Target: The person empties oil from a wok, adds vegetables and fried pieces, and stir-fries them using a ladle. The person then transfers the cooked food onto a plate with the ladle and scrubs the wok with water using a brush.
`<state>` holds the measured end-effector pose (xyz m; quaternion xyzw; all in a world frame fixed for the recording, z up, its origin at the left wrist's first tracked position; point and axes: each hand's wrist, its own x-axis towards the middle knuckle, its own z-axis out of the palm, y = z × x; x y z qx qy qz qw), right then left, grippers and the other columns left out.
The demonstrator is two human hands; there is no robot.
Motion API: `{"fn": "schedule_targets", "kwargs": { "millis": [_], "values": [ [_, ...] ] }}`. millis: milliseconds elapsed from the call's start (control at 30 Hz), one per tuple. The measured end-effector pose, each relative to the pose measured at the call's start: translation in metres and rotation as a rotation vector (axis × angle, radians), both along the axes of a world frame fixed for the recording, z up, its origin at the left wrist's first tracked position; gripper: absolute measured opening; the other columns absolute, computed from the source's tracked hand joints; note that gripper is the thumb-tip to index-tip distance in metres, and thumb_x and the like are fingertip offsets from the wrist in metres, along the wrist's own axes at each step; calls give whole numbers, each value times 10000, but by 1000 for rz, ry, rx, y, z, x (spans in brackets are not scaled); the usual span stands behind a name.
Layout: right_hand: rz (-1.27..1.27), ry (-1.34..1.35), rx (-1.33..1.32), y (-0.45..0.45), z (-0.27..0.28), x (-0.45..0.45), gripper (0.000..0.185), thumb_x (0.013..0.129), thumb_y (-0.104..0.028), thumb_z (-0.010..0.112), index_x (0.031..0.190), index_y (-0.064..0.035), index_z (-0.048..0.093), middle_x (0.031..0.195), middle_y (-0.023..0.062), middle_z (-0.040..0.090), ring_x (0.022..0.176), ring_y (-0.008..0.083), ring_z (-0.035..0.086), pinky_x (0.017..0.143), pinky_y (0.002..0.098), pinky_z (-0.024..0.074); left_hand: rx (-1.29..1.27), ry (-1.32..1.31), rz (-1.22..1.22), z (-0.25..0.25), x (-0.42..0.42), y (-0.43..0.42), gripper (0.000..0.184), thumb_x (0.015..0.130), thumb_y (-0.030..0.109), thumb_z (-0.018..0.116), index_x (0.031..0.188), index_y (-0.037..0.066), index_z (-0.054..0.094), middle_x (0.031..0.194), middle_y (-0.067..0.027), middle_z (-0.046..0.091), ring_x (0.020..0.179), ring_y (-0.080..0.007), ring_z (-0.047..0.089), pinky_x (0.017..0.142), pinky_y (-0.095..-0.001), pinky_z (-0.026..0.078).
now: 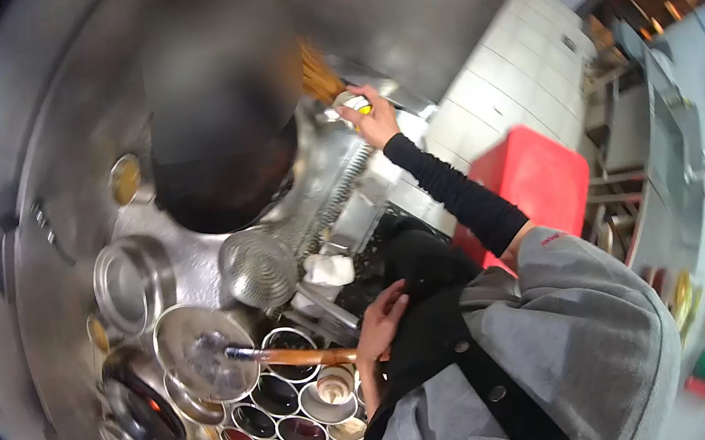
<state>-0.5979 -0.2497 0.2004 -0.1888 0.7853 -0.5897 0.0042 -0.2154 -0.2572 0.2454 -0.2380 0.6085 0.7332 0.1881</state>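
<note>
My right hand (373, 119), below a black sleeve, is closed around the banded end of a bamboo wok brush (318, 73). The brush's bristles point up and left, at the right rim of a large dark wok (227, 179). Part of the wok is blurred. My left hand (381, 323) lies against the black apron at my waist, fingers stretched out and holding nothing I can see. Close to its wrist ends the wooden handle of a ladle (295, 355), whose other end lies over a round metal bowl (174, 337).
A perforated strainer (258, 268) and a metal pot (125, 285) sit below the wok. Several sauce containers (302, 432) stand in rows beside the ladle. A white cloth (328, 269) lies near my waist. A red bin (535, 183) stands on the tiled floor behind my right arm.
</note>
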Motion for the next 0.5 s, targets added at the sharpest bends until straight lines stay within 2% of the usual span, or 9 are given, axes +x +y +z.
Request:
{"fn": "schedule_targets", "kwargs": {
  "millis": [33,67,133,200,233,333,400,467,500],
  "values": [
    [-27,-713,-302,20,39,22,431,884,-299,696,1234,-80,574,748,135,621,430,146,435,378,314,303,-88,-46,-54,1,-1,-1,450,987,273,644,1384,70,584,1186,-194,687,1081,-233,658,938,-340,505],
    [-10,-970,-604,39,13,22,314,873,-272,708,1113,-86,628,715,130,612,371,97,304,350,263,179,-100,-47,-70,-2,0,-1,456,985,277,647,1387,72,582,1189,-194,684,1079,-227,656,933,-336,507],
    [157,-1319,-651,79,-32,26,241,920,-241,666,1118,-118,604,778,135,614,384,87,323,328,213,194,-127,-50,-81,-14,5,-1,468,982,285,654,1394,76,577,1195,-194,677,1074,-215,652,923,-326,510],
    [168,-1376,-573,93,-74,29,205,913,-245,681,1064,-129,605,752,132,614,378,67,278,322,208,188,-124,-67,-119,-20,8,1,471,986,290,649,1399,77,573,1228,-207,659,1066,-206,653,913,-320,512],
    [123,-1221,-434,93,-92,31,278,910,-276,702,1129,-126,618,724,121,614,386,79,353,323,216,191,-110,-90,-147,-19,5,0,472,988,292,647,1400,74,571,1236,-210,654,1070,-208,652,913,-322,512],
    [217,-574,147,92,-106,41,681,859,-468,744,1382,-78,545,879,177,672,606,193,617,502,339,490,-164,-101,-228,-25,4,3,482,981,305,637,1380,41,571,1271,-209,647,1131,-283,650,940,-362,509],
    [204,319,337,87,-182,33,755,883,-554,677,1409,-40,505,966,152,664,815,235,639,758,386,529,-265,-34,-224,-24,1,3,483,976,309,631,1363,26,573,1286,-201,641,1159,-328,641,959,-379,503],
    [387,-110,515,99,-174,35,783,907,-620,600,1422,-39,495,1114,163,669,1031,280,638,931,435,490,-350,33,-245,-6,-6,5,474,976,330,610,1335,21,587,1346,-199,604,1225,-377,588,1026,-396,461],
    [476,-82,511,63,-165,35,783,907,-620,600,1422,-39,495,1114,163,669,1031,280,638,931,435,490,-384,64,-237,-8,-5,9,467,981,328,616,1346,38,584,1332,-195,616,1217,-350,600,1028,-395,464]
  ]
}}
